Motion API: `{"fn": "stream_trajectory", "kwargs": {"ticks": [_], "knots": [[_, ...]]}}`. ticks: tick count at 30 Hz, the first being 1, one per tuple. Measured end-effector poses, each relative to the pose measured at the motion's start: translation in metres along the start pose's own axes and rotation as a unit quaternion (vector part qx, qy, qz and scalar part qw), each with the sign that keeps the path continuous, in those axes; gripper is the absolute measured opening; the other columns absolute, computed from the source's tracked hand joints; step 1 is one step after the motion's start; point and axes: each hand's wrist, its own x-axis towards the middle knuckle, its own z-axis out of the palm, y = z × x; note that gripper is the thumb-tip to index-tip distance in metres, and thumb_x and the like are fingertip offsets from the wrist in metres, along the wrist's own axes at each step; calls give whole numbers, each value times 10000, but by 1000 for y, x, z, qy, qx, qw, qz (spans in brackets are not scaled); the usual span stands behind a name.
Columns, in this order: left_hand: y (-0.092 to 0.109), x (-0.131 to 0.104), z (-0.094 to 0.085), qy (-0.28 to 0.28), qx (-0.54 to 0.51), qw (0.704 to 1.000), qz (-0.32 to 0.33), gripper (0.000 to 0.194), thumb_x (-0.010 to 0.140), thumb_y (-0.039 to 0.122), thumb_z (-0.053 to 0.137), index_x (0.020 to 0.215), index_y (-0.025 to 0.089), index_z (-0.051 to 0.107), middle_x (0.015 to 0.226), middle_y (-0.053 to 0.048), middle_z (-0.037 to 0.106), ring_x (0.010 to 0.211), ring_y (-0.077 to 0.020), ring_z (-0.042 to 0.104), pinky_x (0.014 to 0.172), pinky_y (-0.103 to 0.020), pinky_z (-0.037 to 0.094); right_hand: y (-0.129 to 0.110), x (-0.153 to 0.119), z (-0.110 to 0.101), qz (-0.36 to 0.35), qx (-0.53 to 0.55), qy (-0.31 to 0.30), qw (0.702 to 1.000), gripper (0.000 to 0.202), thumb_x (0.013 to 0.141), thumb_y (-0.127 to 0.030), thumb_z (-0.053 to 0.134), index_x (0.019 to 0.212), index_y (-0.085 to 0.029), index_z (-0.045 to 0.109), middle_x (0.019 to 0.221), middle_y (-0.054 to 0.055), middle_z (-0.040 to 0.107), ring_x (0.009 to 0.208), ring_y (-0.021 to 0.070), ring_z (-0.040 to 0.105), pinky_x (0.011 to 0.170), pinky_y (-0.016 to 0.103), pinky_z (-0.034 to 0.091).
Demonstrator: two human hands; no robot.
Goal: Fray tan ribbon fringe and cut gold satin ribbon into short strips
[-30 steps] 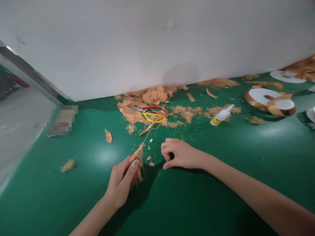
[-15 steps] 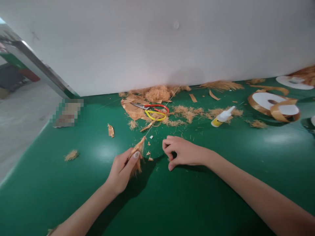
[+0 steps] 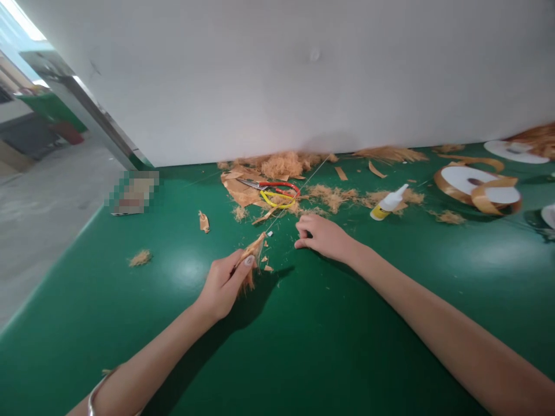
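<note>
My left hand pinches a small bundle of tan ribbon and frayed fibres, its narrow tip pointing away and its loose strands hanging below the thumb. From that tip a thin pale string runs up to the right, past the scissors, toward the wall. My right hand rests low over the table to the right of the bundle, fingers curled in; whether anything is inside them is hidden. Just beyond the hands lie scissors with one red and one yellow handle, on tan scraps. Tiny tan snippets lie beside the bundle.
A white glue bottle with a yellow label lies tilted to the right. Farther right is a spool of tan ribbon. Fluffy fibre shavings line the foot of the white wall. A blurred-out item sits at the green table's left edge.
My right hand has moved a little farther away, toward the scissors, its fingers still curled. My left hand keeps hold of the bundle. The whole view has shifted slightly.
</note>
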Motion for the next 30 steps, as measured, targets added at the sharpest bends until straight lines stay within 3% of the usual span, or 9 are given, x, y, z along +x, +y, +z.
{"fn": "stream_trajectory", "kwargs": {"ticks": [6,9,13,17,19,21,24,27,30], "knots": [[0,0,1,8,8,1000,3,391,902,442,332,752,152,545,593,30,450,564,-112,411,551,-230,331,-51,-47,22,-150,-29,-75,985,289,717,-269,719,571,-161,494,775,7,527,756,146,429,636,277,283],[-2,0,1,10,5,1000,1,390,898,453,337,751,157,544,606,25,472,573,-116,425,554,-230,340,-64,-58,29,-181,6,-94,979,323,673,-318,749,547,-157,499,764,-5,520,744,133,414,628,268,292],[-1,0,-1,10,-2,1000,-7,380,894,453,345,769,163,555,590,23,485,587,-127,454,568,-234,356,-35,-23,15,-136,-64,-12,989,325,689,-422,714,589,-165,542,847,25,541,789,159,420,665,297,317],[0,1,-2,23,2,1000,-16,389,890,453,347,760,158,565,603,13,512,599,-133,473,565,-239,353,17,36,-15,21,-144,78,986,271,757,-400,659,658,-162,574,848,75,581,901,238,474,739,375,383],[0,1,-3,27,2,999,-16,382,888,448,355,763,158,570,608,13,519,597,-131,473,563,-238,352,36,56,-26,71,-163,114,978,198,838,-346,574,813,-152,607,938,103,597,970,263,498,783,426,423],[0,1,-3,26,-1,1000,-14,376,889,441,358,770,157,573,607,14,523,587,-128,470,561,-237,354,47,67,-34,99,-168,127,972,221,883,-318,513,1033,-171,584,1092,89,577,983,212,540,815,413,466],[1,1,-3,28,-3,1000,-13,376,889,446,359,778,156,571,599,16,512,572,-124,457,552,-234,353,55,72,-44,100,-154,121,976,286,895,-323,496,1144,-190,536,1173,73,547,978,180,562,822,390,488],[1,1,-3,30,-5,999,-11,376,886,460,363,767,160,557,600,15,493,582,-129,449,543,-229,347,59,69,-60,71,-109,114,985,211,871,-266,532,1051,-170,589,1093,83,585,1023,223,536,864,430,447],[1,2,-3,35,-9,999,-1,382,874,475,376,715,165,534,592,16,482,584,-132,445,541,-227,343,57,61,-75,-3,-18,104,994,121,829,-147,549,905,-161,642,931,105,628,1052,283,512,913,461,378]]}}
